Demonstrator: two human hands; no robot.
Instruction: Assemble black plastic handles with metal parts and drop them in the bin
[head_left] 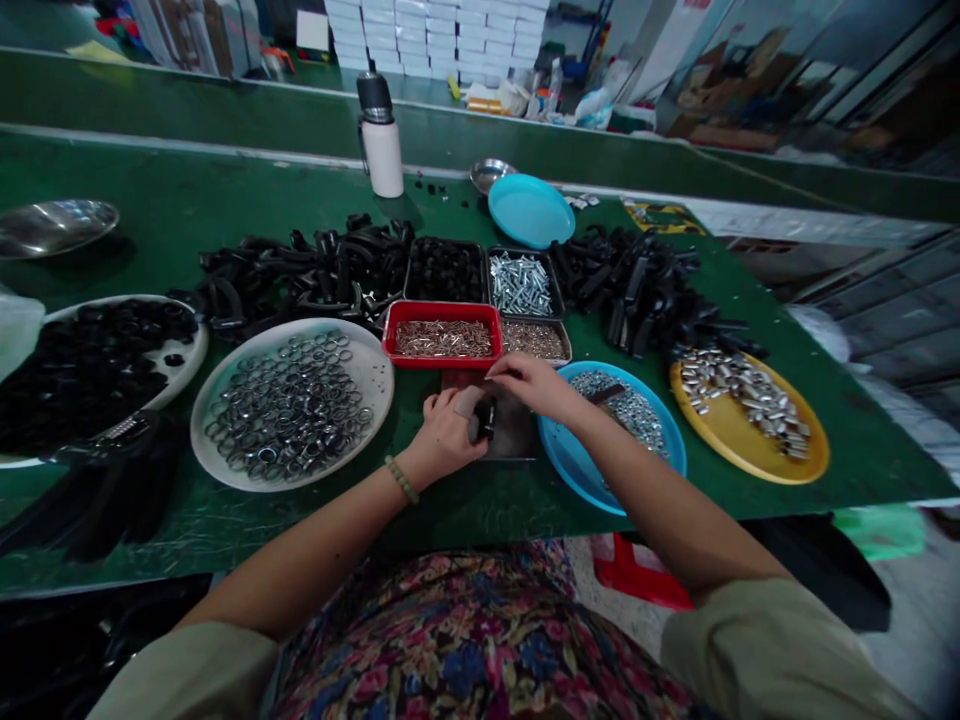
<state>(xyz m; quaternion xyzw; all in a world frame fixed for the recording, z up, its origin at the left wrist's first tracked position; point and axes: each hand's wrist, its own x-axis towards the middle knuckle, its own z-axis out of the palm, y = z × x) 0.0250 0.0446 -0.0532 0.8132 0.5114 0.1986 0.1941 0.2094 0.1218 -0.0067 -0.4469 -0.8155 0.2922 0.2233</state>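
My left hand [450, 428], with a beaded bracelet at the wrist, is closed around a small black plastic part [489, 418] above a flat metal plate [514, 430]. Most of that part is hidden by the fingers. My right hand [534, 384] is just to the right, its fingertips pinched together by the front corner of the red tray [442, 362]. Whatever it pinches is too small to make out. The red tray holds copper-coloured pins or rivets. Beside it, a small tray [534, 340] holds tiny coppery pieces. Under my right forearm lies a blue plate [551, 450] with small silver parts.
On the left are a white plate of metal rings [296, 420] and a plate of black caps [112, 350]. Piles of black handles [645, 285] lie behind. A yellow plate [806, 455] of metal sleeves is at right. A white bottle [385, 160] stands behind.
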